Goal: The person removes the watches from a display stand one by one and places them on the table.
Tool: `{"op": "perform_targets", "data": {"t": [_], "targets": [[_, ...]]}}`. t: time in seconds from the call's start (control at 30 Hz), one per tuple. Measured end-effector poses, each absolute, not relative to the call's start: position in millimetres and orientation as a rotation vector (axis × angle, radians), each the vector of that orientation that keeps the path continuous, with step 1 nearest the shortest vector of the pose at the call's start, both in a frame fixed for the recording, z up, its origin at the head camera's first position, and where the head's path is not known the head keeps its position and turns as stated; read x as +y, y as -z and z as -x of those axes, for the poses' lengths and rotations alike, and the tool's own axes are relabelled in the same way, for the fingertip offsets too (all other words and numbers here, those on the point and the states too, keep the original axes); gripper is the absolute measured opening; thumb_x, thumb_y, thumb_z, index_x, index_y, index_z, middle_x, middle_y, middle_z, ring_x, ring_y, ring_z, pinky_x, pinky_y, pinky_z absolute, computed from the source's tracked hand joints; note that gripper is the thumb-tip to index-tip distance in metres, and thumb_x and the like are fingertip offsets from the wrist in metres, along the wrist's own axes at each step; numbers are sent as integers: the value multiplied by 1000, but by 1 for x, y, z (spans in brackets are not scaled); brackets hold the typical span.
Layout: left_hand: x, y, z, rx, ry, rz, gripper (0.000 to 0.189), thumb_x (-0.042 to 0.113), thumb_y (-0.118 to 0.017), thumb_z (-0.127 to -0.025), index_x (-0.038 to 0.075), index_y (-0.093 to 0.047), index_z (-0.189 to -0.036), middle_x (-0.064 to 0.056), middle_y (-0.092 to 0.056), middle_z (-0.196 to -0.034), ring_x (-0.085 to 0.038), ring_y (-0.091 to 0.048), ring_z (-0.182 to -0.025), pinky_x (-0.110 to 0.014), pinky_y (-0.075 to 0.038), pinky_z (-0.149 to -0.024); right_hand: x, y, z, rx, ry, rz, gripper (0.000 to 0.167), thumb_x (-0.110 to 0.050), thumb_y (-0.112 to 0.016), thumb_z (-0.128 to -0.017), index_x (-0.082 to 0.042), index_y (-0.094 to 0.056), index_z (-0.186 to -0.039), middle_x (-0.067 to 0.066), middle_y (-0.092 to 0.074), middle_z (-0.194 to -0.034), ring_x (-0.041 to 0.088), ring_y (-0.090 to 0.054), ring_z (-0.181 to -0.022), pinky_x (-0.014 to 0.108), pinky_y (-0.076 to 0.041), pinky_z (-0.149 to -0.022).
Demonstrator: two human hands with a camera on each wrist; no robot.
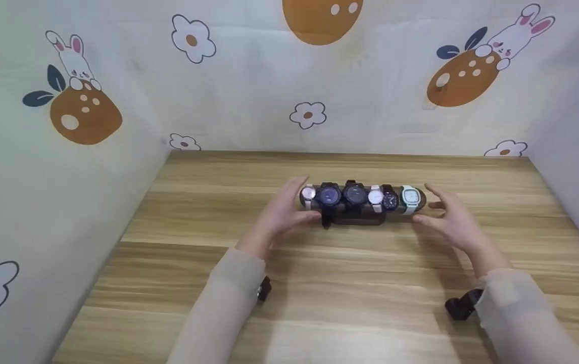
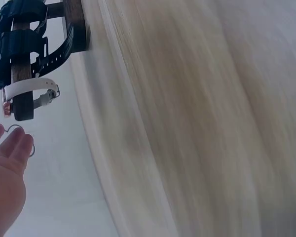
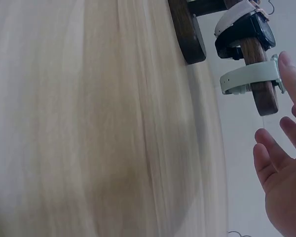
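Two pale fabric sleeves come in nearest to us, each with a small black wrist device at the cuff, above the light brown wood-grain table. Beyond them we see the person's left hand and right hand, bare and facing each other. The fingers of both are parted and relaxed, grasping nothing, and each thumb stands apart from them.

Between the hands, towards the far side of the table, we find a dark brown wooden watch stand, its long bar raised over a base. The left hand is just beside one end of the bar and the right hand just beside the other; we cannot tell whether the right thumb touches the nearest watch. Along the bar, from left to right, we count a small white-strapped watch with a pinkish case, two chunky black round watches, a white-strapped watch with a round pale dial, a black squarish watch and a mint-green square watch. A black strap end hangs loose below the bar.

Farthest from us rises a whitish cloth backdrop printed with flowers, rabbits and orange fruit
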State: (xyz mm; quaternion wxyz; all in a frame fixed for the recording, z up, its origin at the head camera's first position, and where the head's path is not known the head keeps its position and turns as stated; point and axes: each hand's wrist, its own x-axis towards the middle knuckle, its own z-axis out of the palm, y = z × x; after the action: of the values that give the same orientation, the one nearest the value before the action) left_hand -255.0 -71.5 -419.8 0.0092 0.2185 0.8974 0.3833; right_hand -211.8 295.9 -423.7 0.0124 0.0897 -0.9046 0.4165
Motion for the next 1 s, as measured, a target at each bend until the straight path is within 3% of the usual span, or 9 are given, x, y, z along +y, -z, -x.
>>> {"op": "perform_targets", "data": {"t": [0.27, 0.53, 0.73, 1.0], "targets": [[-64, 426, 262, 2759, -1219, -647, 89, 27, -78, -73, 7, -30, -146, -11, -32, -148, -27, -30, -135, -39, -22, -111, 286, 423, 222, -2857, -1258, -328, 83, -20, -75, -80, -4, -28, -146, 30, -28, -143, 47, -48, -111, 56, -44, -89], [-61, 429, 269, 2746, -1172, -671, 77, 19, -75, -78, 5, -35, -142, -13, -34, -147, -27, -30, -135, -38, -22, -111, 281, 420, 228, -2879, -1109, -370, 76, -22, -74, -80, -3, -36, -142, 27, -35, -141, 46, -34, -124, 63, -25, -102], [-59, 425, 271, 2732, -1149, -652, 70, 18, -72, -81, 5, -37, -141, -12, -40, -143, -24, -37, -131, -37, -26, -110, 279, 417, 230, -2863, -987, -357, 66, -14, -74, -78, 0, -45, -135, 27, -39, -133, 47, -35, -121, 62, -26, -100], [-60, 426, 273, 2717, -1154, -585, 71, 16, -69, -83, 8, -34, -144, -10, -37, -145, -23, -35, -132, -37, -26, -110, 275, 412, 232, -2886, -952, -348, 63, -12, -73, -76, 4, -48, -131, 26, -45, -122, 44, -38, -113, 59, -29, -97]]}}
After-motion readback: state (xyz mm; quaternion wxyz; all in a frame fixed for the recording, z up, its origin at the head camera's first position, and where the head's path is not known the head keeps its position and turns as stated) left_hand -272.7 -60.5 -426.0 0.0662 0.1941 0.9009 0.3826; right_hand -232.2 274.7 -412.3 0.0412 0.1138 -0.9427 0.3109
